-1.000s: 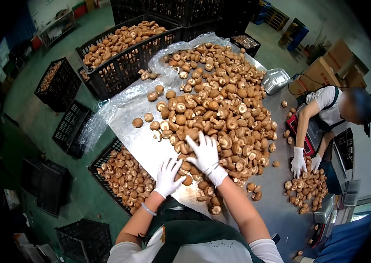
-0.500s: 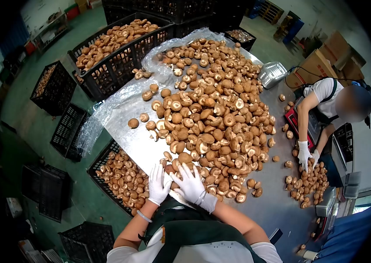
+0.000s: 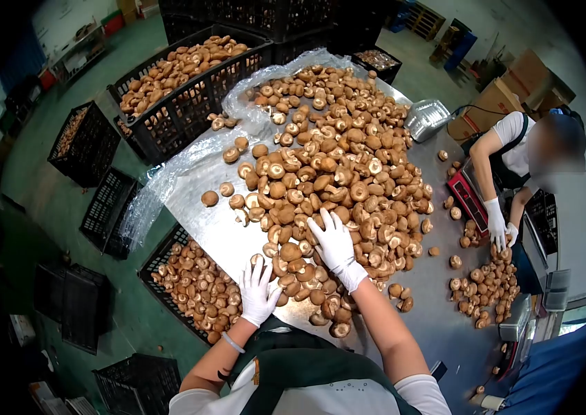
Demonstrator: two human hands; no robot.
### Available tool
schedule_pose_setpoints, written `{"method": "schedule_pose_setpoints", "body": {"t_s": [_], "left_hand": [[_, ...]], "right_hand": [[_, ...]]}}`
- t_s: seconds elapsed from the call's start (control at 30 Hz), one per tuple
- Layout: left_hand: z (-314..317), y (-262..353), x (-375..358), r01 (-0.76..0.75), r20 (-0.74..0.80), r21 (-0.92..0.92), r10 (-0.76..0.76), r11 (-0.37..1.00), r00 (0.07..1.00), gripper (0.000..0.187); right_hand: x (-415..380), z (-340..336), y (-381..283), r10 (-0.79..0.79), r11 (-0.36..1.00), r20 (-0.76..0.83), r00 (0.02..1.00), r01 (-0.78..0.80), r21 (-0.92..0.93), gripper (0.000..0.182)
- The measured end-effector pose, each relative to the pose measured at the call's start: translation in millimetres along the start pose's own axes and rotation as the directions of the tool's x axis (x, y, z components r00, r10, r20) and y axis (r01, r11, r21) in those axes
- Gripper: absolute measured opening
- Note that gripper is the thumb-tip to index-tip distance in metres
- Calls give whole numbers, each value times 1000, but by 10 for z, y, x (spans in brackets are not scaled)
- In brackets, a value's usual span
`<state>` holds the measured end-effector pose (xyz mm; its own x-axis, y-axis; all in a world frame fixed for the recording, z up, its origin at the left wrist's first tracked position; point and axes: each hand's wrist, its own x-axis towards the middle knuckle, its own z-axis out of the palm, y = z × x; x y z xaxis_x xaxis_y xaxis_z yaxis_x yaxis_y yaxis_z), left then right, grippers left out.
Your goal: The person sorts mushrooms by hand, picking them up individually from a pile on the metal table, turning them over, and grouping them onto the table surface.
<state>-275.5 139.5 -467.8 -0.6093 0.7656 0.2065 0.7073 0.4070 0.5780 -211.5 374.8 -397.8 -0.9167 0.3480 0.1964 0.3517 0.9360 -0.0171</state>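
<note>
Mushrooms (image 3: 360,192): lay heaped across the counter (image 3: 199,214).
Left hand (image 3: 259,296): lay open beside them, apparently as barrier.
Right hand (image 3: 335,243): rested outspread on top, likely steadying them.
Crate (image 3: 159,250): stood alongside, apparently for easy reach.

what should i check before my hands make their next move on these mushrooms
1. Left hand and right hand gloved: ok, both in white.
2. Right palm free of shiitake mushrooms: cannot tell, its underside is hidden.
3. Co-worker's hands clear of yours: ok, well apart.
4. Clear plastic sheet away from your fingers: ok, not touching.
5. Mushrooms clear of your dark green apron: not ok, a few lie close.
6. Depth left in the black crate: cannot tell, mushrooms hide its bottom.
</note>
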Motion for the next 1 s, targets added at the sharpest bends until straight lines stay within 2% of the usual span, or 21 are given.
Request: {"method": "schedule_pose_setpoints", "body": {"t_s": [0.03,0.13,0.17,0.2,0.23,0.27,0.33,0.37,0.4,0.47,0.5,0.6,0.67,0.73,0.77,0.8,0.87,0.9,0.93,0.97,1.0], "left_hand": [[-50,17,29,-3,-32,3,4,1000,999,62],[-319,154,137,-40,-136,-15,37,999,990,55],[-418,254,165,105,-47,-348,-129,931,991,54],[-451,316,171,253,94,-625,-251,738,963,54],[-393,316,182,259,141,-739,-234,621,962,54],[-399,352,200,262,148,-737,-230,622,962,54],[-511,469,328,394,367,-905,-174,159,914,57],[-509,463,357,460,442,-878,-143,131,885,54],[-538,455,390,460,443,-878,-142,132,886,54],[-614,414,436,451,485,-847,-61,-283,873,50],[-622,377,432,460,491,-826,-17,-327,871,48],[-635,398,348,470,494,-826,0,-311,869,48],[-674,429,307,480,506,-837,-37,-264,862,50],[-717,368,243,472,494,-819,17,-326,869,52],[-756,277,209,474,501,-814,8,-335,866,53],[-780,145,161,448,480,-839,-34,-308,876,52],[-927,-91,71,444,456,-889,-281,-110,844,48],[-942,-294,-13,462,309,-764,-373,451,875,47],[-946,-472,-81,388,141,-355,-362,851,921,45],[-1019,-520,-98,222,17,39,-223,974,975,46],[-1060,-534,-114,51,-39,439,-37,897,999,46]], "right_hand": [[8,-29,-3,-8,1000,-4,1000,8,0,58],[-80,-267,-122,96,920,-36,995,-75,384,72],[-128,-340,-201,85,892,-28,996,-64,447,71],[-188,-397,-287,80,859,-19,997,-59,509,71],[-250,-439,-373,46,824,37,998,-58,563,73],[-315,-411,-424,-13,764,67,998,-34,644,77],[-366,-459,-549,-53,584,73,996,-28,812,77],[-425,-535,-580,-8,401,263,965,-238,885,76],[-452,-518,-579,-6,401,261,965,-237,885,76],[-539,-407,-545,27,-328,405,914,-375,867,74],[-543,-344,-542,19,-404,383,924,-343,848,70],[-622,-262,-567,4,-471,470,883,-413,780,73],[-649,-137,-595,39,-422,400,916,-348,837,63],[-666,-141,-579,-55,-756,459,887,-338,560,53],[-741,95,-528,-84,-818,442,893,-315,481,49],[-786,85,-513,-85,-818,443,893,-317,481,49],[-854,-26,-493,-167,-811,437,884,-375,448,49],[-884,-193,-498,-192,-758,430,882,-412,506,49],[-936,-252,-495,-190,-762,430,882,-409,503,49],[-1011,-291,-495,-177,-742,474,863,-433,512,50],[-1070,-320,-497,-163,-721,516,841,-459,519,50]]}}
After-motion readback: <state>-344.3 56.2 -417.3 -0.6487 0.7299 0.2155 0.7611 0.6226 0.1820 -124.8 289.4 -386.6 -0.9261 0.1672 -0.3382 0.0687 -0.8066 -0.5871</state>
